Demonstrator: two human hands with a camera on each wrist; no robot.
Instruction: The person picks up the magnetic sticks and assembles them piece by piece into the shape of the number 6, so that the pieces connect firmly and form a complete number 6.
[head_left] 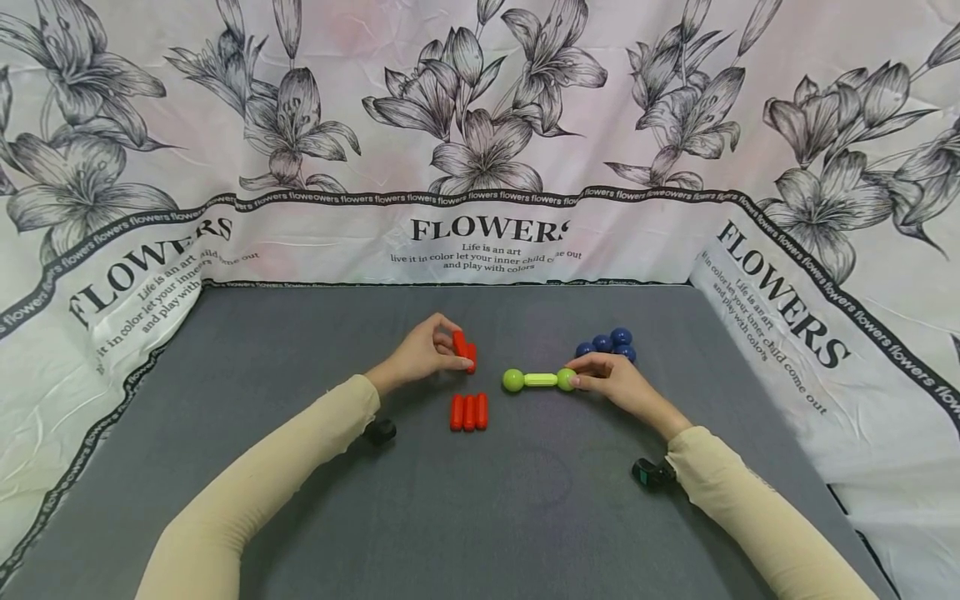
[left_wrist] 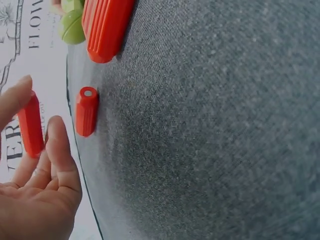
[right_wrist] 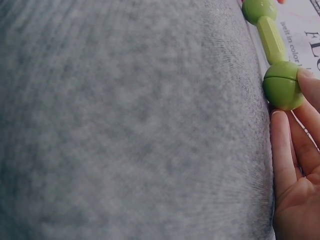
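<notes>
Red faceted rod (left_wrist: 31, 125) pinched in left hand (head_left: 420, 352), raised off table; could slip from shallow fingertip hold or knock second red rod (head_left: 471, 358) lying just beside. Right hand (head_left: 621, 387) pinches right-end ball of green dumbbell-shaped piece (head_left: 540, 380); one-ended hold could strain joint if lifted. Nearer person, three ridged red rods (head_left: 469, 412) in row. Beyond right hand, glossy blue balls (head_left: 603, 342), liable to roll if bumped. Seemingly hard plastic; green ball seamed. Tabletop (head_left: 510, 517) matte grey, woven-looking; flower-printed cloth (head_left: 487, 179) behind.
</notes>
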